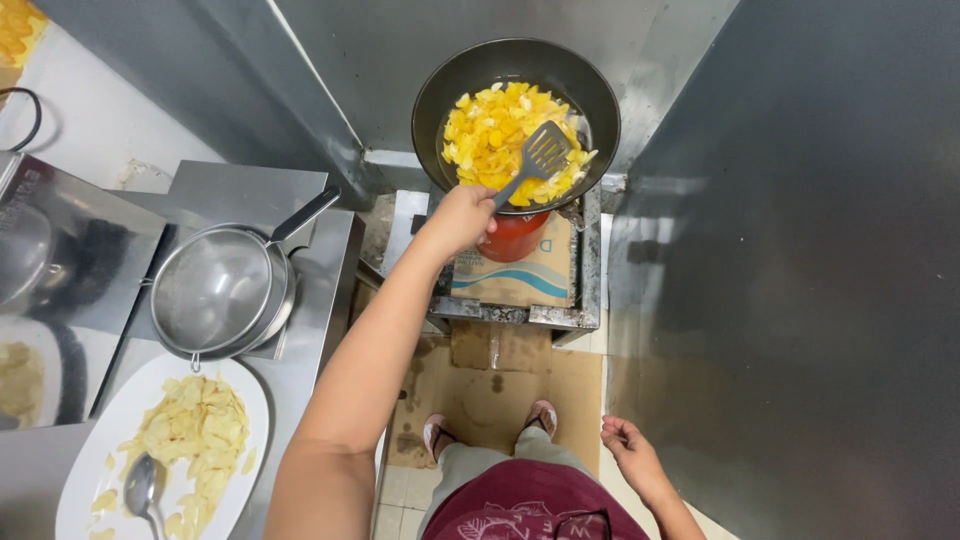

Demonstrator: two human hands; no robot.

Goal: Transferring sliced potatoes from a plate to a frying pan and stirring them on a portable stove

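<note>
My left hand (460,218) is stretched forward and grips the handle of a grey slotted spatula (540,155). The spatula's blade rests on a heap of yellow sliced pieces (495,135) frying in a large dark wok (515,62) on a low burner. My right hand (632,452) hangs by my side at the lower right, fingers loosely apart, holding nothing. My feet in sandals stand on brown cardboard (500,390) in front of the burner.
A steel counter (320,270) on the left carries a metal strainer in a pan (220,290) and a white plate (100,450) of pale fried slices with a spoon (140,490). A red gas cylinder (512,238) sits under the wok. Steel walls close in behind and to the right.
</note>
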